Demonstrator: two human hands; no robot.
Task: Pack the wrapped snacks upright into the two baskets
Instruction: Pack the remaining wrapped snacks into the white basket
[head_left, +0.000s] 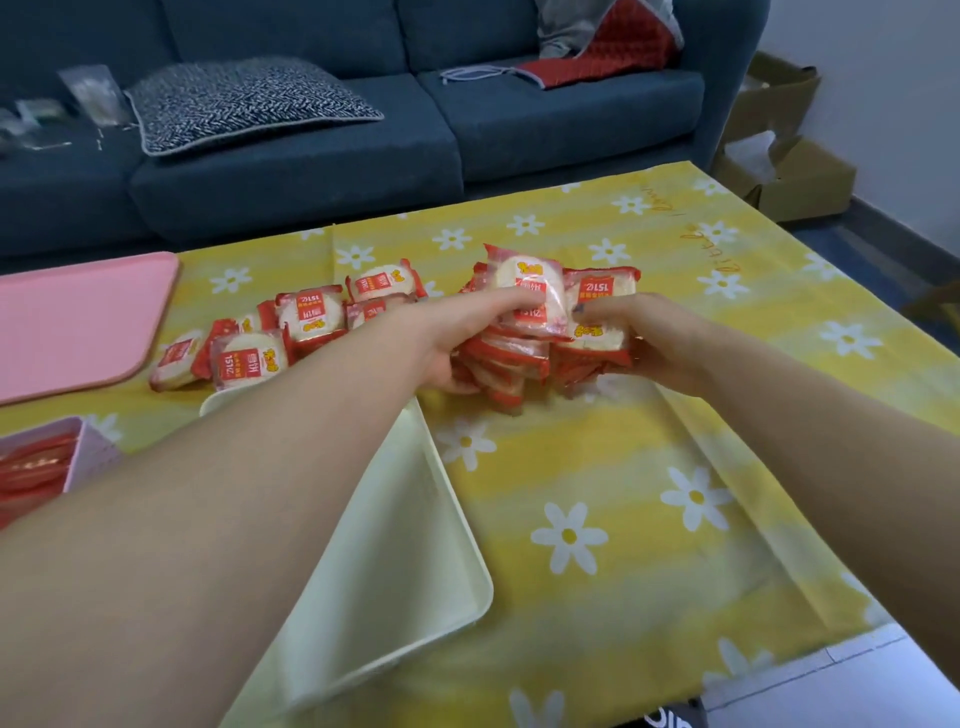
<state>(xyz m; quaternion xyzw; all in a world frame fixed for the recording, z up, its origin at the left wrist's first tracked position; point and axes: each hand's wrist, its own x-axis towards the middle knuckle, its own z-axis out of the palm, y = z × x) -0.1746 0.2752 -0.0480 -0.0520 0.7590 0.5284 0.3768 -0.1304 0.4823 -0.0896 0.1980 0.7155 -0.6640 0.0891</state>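
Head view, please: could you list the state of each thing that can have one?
left hand: grips the bundle's left side
right hand: grips the bundle's right side
snack bundle: gathered between both hands
loose snacks: lying flat on the tablecloth
pink basket: partly filled with snacks
pale yellow tray: lying partly under the left forearm
pink tray: lying flat

Both forearms are bare right up to the frame's lower edge, with no sleeve showing on either. The left hand (441, 338) and the right hand (654, 338) wear no gloves, and no ring, watch or bracelet shows on either hand or wrist. The right fingertips (579, 310) look dark, perhaps nail polish.
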